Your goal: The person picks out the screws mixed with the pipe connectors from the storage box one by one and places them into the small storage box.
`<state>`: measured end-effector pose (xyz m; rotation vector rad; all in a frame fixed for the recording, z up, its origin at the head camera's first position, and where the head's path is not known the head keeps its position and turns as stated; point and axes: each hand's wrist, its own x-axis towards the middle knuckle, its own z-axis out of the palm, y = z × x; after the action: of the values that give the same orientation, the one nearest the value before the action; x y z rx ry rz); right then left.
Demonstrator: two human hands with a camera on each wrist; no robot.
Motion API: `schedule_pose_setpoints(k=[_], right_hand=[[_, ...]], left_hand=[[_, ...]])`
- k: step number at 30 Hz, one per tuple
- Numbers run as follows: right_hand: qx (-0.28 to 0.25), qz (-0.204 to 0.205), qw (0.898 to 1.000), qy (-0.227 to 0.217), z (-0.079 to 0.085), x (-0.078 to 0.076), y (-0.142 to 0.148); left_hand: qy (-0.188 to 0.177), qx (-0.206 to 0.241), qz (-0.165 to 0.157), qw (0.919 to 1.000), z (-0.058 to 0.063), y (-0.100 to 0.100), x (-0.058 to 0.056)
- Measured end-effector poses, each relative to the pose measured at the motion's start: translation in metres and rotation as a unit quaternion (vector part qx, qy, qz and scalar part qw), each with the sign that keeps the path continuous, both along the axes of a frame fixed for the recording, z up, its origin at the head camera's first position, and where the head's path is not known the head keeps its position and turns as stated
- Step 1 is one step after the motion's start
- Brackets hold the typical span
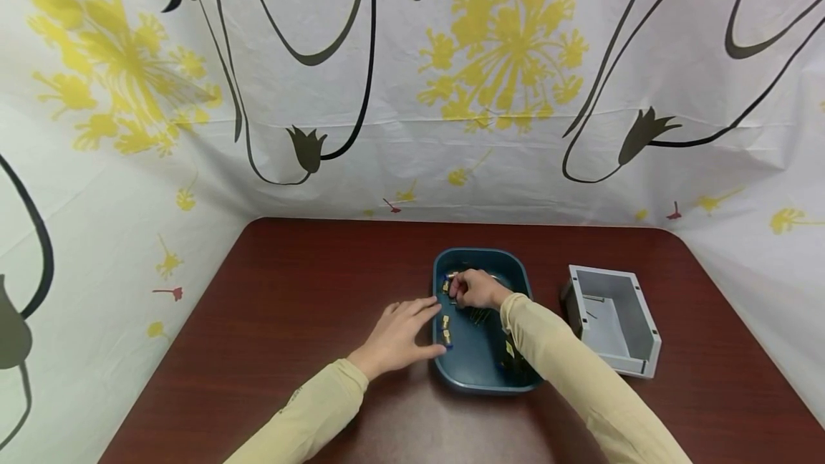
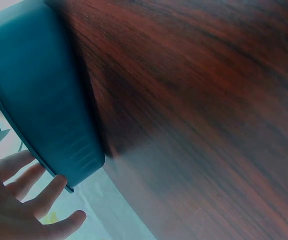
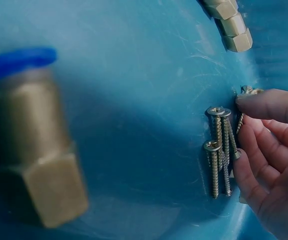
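A dark blue tub (image 1: pixel 475 366) stands on the table under both hands. My right hand (image 1: pixel 475 288) reaches into its far part. In the right wrist view its thumb and fingers pinch a screw (image 3: pixel 240 122) close to the tub wall. Beside the fingers lies a small cluster of screws (image 3: pixel 216 150). Brass fittings (image 3: pixel 236 34) rest along the wall, and a blue-collared brass fitting (image 3: pixel 41 150) looms blurred in front. My left hand (image 1: pixel 402 335), fingers spread and fairly straight, touches the tub's left rim, seen from outside in the left wrist view.
To the right of the tub stands a grey open box (image 1: pixel 612 365) with a few thin pieces inside. The reddish-brown table (image 1: pixel 309 292) meets a white floral cloth (image 1: pixel 399 92) at its back and sides. Dark items lie under the right sleeve (image 1: pixel 567 349).
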<state>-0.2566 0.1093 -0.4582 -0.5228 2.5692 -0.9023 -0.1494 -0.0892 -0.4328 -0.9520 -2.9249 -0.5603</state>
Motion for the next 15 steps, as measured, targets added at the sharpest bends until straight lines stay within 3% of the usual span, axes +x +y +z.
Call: schedule_pose_setpoints(k=[15], right_hand=[[0.009, 0.022, 0.999, 0.042, -0.0022, 0.002, 0.001]], left_hand=[[0.0, -0.001, 0.001, 1.0, -0.0002, 0.0003, 0.0002]])
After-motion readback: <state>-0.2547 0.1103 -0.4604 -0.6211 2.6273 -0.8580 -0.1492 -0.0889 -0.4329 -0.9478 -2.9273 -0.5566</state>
